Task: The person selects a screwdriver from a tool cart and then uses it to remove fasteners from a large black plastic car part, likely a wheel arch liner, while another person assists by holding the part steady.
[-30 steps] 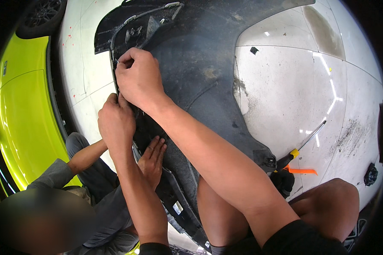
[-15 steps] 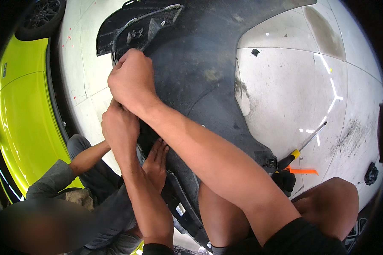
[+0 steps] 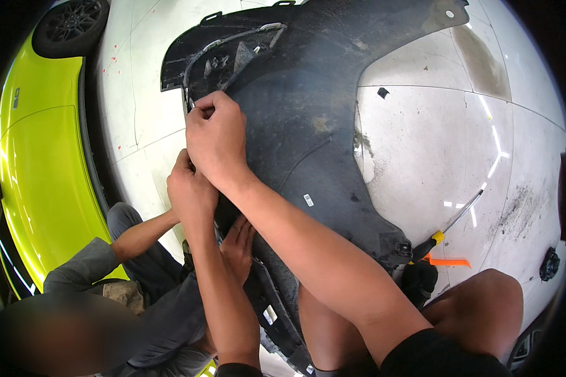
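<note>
A large black plastic wheel arch liner (image 3: 295,125) lies across the middle, scuffed and dusty, with a raised, clipped section at its upper left. My right hand (image 3: 217,132) pinches the liner's left edge, where a thin, pale sliver shows at the fingertips. Just below it my left hand (image 3: 192,188) is closed against the same edge; its fingertips are hidden, so what they hold cannot be made out. My right wrist crosses over the left hand. Below both, a co-worker's hand (image 3: 238,245) rests on the liner's lower left part.
A co-worker in grey (image 3: 82,267) crouches at lower left, beside a lime-green car body panel (image 3: 41,169) and a wheel (image 3: 69,28). Right of the liner, a yellow-and-black handled tool (image 3: 437,237) and an orange pry tool (image 3: 449,262) lie on the pale floor (image 3: 421,144).
The whole view has shifted, so everything sits slightly lower and further right. My right hand's fingers have changed shape, with a gap now showing between thumb and forefinger. Both hands stay at the edge.
</note>
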### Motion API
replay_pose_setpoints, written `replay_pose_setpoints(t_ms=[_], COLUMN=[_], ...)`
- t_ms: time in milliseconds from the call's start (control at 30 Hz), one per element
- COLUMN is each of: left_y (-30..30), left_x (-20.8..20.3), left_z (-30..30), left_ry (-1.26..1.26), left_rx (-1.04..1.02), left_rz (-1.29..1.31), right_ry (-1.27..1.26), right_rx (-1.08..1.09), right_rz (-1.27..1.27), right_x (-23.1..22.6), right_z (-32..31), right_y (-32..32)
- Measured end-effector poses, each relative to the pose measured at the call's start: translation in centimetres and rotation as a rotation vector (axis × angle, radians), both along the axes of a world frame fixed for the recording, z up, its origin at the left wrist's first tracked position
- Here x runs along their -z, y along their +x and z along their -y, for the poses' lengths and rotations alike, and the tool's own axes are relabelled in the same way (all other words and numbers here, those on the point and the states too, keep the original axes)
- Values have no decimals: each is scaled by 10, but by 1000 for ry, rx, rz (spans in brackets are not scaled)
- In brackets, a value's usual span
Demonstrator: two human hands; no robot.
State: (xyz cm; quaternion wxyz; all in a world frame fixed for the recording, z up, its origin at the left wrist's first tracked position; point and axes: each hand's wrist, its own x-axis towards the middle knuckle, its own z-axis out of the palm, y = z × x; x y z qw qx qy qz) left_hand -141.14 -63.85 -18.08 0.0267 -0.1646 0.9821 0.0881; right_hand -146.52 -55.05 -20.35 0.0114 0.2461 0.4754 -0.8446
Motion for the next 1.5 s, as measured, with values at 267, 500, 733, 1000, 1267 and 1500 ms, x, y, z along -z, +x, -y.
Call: replay_pose_setpoints(t_ms=[267,500,733,1000,1267,1500], left_y=[6,2,-3,-3,-8,-9], left_x=[3,-2,-2,-5,-7,-2], left_z=[6,4,-1,-5,-15,-10], left_ry=[-133,-250,-299,-242,-166,-169], left_rx=[157,115,153,186,74,15], left_rz=[19,136,148,116,147,134], right_ry=[132,224,235,180,98,40], right_rx=[-38,-66,-56,68,93,60], right_rz=[-37,-93,-81,-80,-90,-109], right_x=[-5,-3,4,8,19,23], right_z=[-1,8,8,8,4,-4], right_y=[3,14,13,15,1,-6])
